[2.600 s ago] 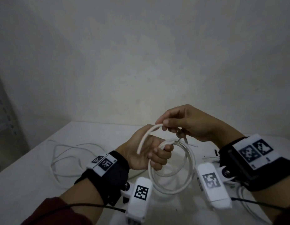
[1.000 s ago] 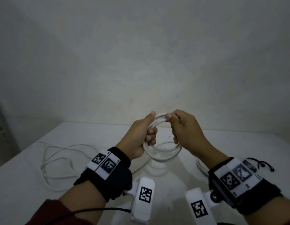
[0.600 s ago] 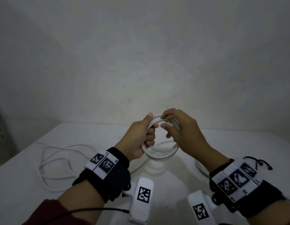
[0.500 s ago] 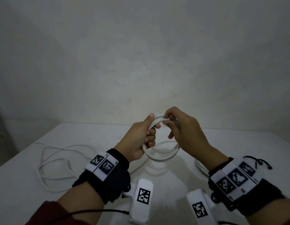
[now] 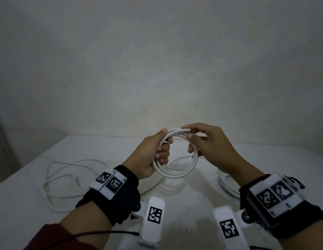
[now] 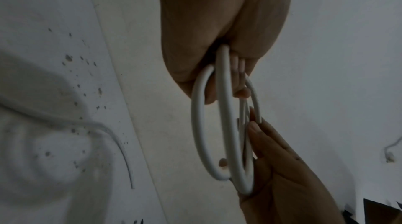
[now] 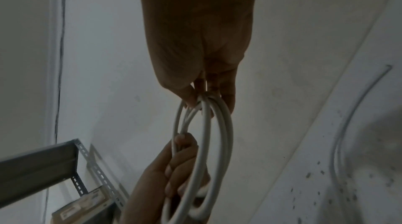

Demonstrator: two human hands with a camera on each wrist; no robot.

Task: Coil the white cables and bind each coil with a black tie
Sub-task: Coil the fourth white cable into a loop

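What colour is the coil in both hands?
White, plain; the coil shows best in the head view.

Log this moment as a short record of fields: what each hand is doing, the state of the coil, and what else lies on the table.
left hand: grips the left side of the coil, fingers curled round the loops
right hand: pinches the top right of the coil between thumb and fingers
coil: white cable in several round loops, held above the table, no tie on it
loose cable: white, uncoiled, lying on the table to the left
table: white, speckled with dark spots
black tie: none clearly seen
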